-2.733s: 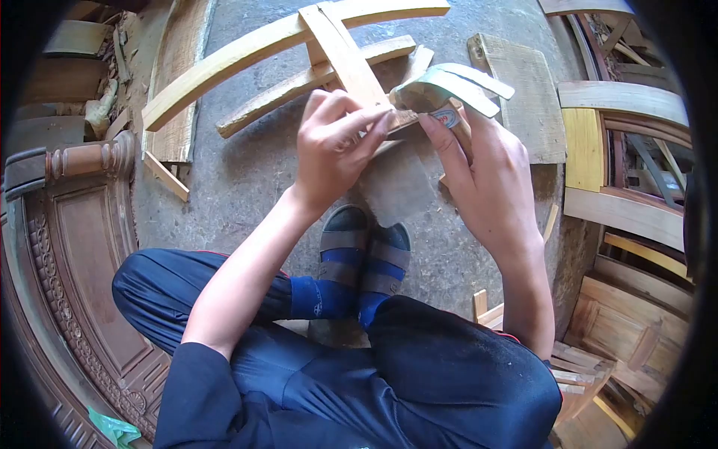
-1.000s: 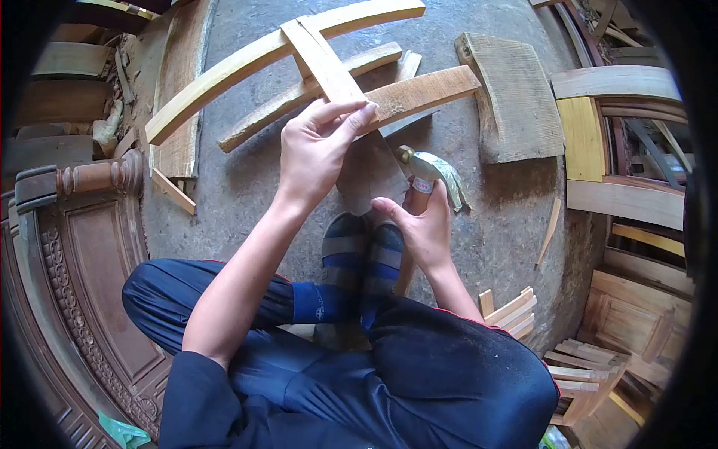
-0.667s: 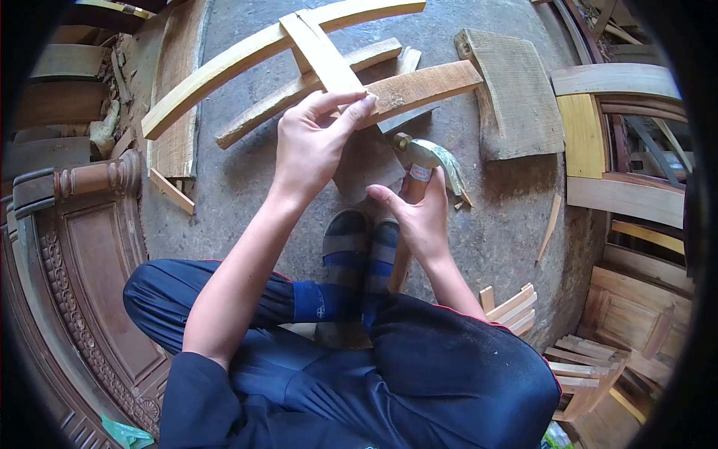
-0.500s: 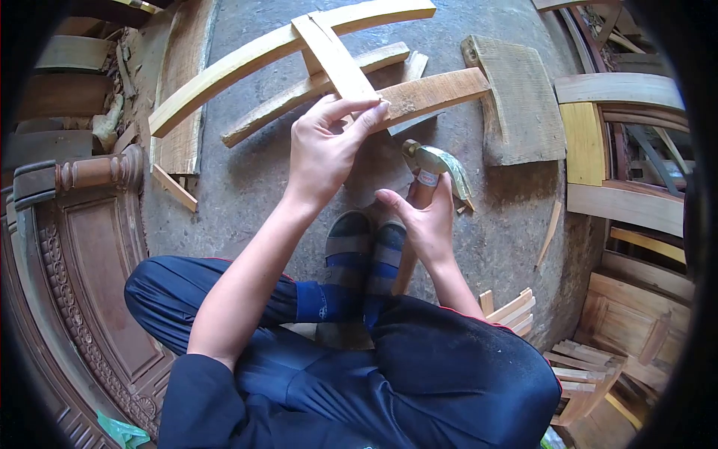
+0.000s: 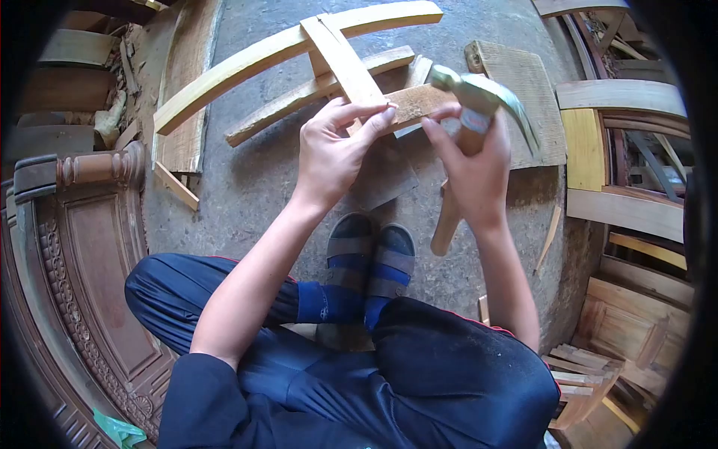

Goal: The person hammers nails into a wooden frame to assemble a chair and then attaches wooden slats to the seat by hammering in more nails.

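My left hand rests at the near end of a pale wooden crosspiece, thumb and forefinger pinched over what looks like a small nail, mostly hidden by the fingertips. The crosspiece spans from a long curved rail to a shorter curved piece, partly behind my hands. In my right hand is a claw hammer, gripped high on its wooden handle. Its metal head is raised just right of the left fingertips, apart from them.
Another curved strip lies beneath the frame. A flat board is on the concrete floor at right, a long plank at left. A carved panel stands on the left; wooden frames line the right. My sandalled feet are below.
My right hand has lifted the hammer up and to the right, beside the joint. The left hand and wooden frame have shifted slightly right.
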The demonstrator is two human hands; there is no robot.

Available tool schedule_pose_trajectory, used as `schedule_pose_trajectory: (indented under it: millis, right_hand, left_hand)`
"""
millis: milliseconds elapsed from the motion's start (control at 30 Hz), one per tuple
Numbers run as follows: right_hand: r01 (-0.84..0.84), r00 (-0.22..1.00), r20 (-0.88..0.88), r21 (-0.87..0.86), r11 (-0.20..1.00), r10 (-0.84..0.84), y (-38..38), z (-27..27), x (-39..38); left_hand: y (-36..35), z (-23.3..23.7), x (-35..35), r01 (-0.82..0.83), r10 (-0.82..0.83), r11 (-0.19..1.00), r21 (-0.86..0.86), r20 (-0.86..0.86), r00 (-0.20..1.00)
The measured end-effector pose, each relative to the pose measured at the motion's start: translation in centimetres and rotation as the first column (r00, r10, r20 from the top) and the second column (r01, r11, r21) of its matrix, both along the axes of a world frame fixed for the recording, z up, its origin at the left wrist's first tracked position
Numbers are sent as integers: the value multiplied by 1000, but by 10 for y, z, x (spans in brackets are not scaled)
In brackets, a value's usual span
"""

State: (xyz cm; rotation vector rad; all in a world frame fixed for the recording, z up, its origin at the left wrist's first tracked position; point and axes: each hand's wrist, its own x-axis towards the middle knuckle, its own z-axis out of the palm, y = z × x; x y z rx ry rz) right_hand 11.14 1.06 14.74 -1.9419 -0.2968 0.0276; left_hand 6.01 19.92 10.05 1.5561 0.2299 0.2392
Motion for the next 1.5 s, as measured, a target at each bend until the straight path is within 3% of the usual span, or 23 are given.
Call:
schedule_pose_trajectory:
  millis: [133, 233, 433, 733, 1000, 1233, 1333, 1433, 1500]
  right_hand:
    - [-214, 971, 91, -87, 973, 222, 24, 19, 29]
    - [-261, 965, -7, -46, 964, 261, 33, 14, 35]
    - [-229, 972, -77, -76, 971, 223, 34, 7, 34]
    - [-213, 966, -142, 32, 977, 215, 28, 9, 26]
    - [-229, 972, -64, -20, 973, 227, 24, 7, 26]
    - [-216, 975, -62, -22, 976, 214, 7, 29, 21]
    - [-278, 952, 44, -288, 917, 303, -2, 37, 18]
    - [-289, 937, 86, -357, 888, 339, -2, 44, 14]
    - [-259, 956, 56, -295, 920, 288, -1, 47, 13]
  left_hand:
    - [-1, 0, -1, -4, 4, 1000, -15, -8, 1000]
    - [0, -2, -1, 2, -2, 1000, -6, 19, 1000]
    - [-5, -3, -1, -16, 16, 999, -37, 21, 1000]
    - [-32, -20, -2, -179, 178, 984, -8, 117, 977]
    - [-33, -27, -1, -197, 221, 971, -139, 184, 958]
    - [-31, -18, -3, -224, 232, 972, -68, 135, 963]
    - [-31, -16, -2, -246, 257, 965, -88, 154, 954]
    - [-34, -22, 0, -278, 295, 954, -109, 202, 934]
    - [-33, -24, 0, -277, 291, 956, -94, 186, 939]
